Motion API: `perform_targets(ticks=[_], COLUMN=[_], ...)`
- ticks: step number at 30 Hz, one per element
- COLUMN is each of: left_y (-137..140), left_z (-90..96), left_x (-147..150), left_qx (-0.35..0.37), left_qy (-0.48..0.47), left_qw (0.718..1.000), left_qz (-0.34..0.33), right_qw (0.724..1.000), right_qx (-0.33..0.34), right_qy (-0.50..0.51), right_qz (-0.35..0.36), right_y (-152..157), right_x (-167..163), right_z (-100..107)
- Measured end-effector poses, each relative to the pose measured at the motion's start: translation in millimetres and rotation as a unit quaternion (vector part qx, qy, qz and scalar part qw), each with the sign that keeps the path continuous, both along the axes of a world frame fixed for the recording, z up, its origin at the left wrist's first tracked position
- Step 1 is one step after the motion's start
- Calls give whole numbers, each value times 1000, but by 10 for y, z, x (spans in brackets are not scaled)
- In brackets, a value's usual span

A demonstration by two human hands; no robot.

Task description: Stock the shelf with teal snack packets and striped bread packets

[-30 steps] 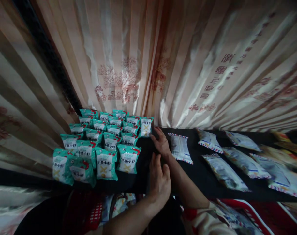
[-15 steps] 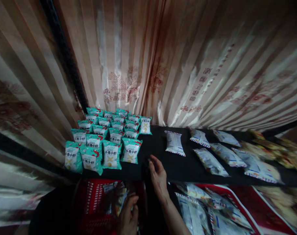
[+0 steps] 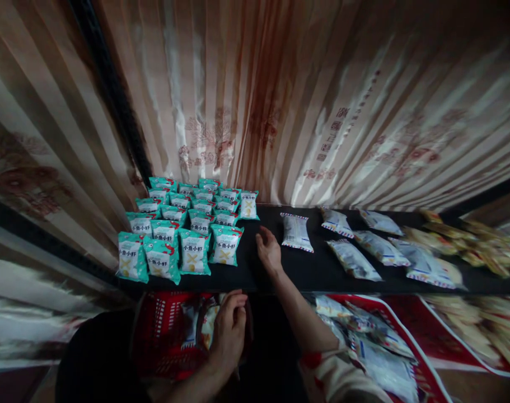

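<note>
My right hand [image 3: 270,251] reaches over the black shelf [image 3: 248,271], between the teal snack bags and a pale bag. Its fingers are slightly bent and apart, with nothing visible in them. Teal and white snack bags [image 3: 194,252] stand in close rows to its left. A pale snack bag [image 3: 296,232] with striped ends lies to its right. Lower down, my left hand [image 3: 230,327] is over the right side of a red basket [image 3: 160,313]. Its fingers point right, thumb apart, and no object shows in it. A few snack bags [image 3: 207,324] lie inside the basket, partly hidden by this hand.
More pale bags [image 3: 383,247] lie along the shelf, with yellowish packets [image 3: 475,243] at the far right. Below the shelf edge is a red, white-rimmed box [image 3: 422,358] of striped-end bags. A pleated, printed curtain [image 3: 296,112] hangs behind, beside a dark post [image 3: 116,95].
My right hand has moved forward over the shelf, away from its front edge. My left hand has risen slightly over the basket. The camera view has shifted a little.
</note>
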State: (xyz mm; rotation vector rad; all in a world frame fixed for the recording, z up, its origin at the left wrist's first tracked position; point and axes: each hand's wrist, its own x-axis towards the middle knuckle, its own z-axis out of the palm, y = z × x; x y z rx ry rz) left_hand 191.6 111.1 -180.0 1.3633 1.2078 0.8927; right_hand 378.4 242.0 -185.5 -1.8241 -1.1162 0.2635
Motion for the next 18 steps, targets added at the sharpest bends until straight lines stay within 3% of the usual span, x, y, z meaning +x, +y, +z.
perform_targets(ticks=[5, 11, 15, 18], left_y=[-79, -114, -46, -26], left_z=[-307, -760, -789, -769], left_x=[61, 81, 50, 51], left_qx=[-55, -25, -32, -23], left_qy=[6, 52, 63, 58], left_qw=[998, 996, 995, 997], left_qz=[-16, -61, -71, -55], right_qw=[997, 993, 990, 992], right_qx=[-14, -73, -123, -104], right_qy=[-77, -89, -51, 14], right_qz=[-26, -23, -46, -64], right_y=[622, 1069, 1122, 1062], right_x=[286, 415, 399, 403], right_z=[-11, -96, -122, -110])
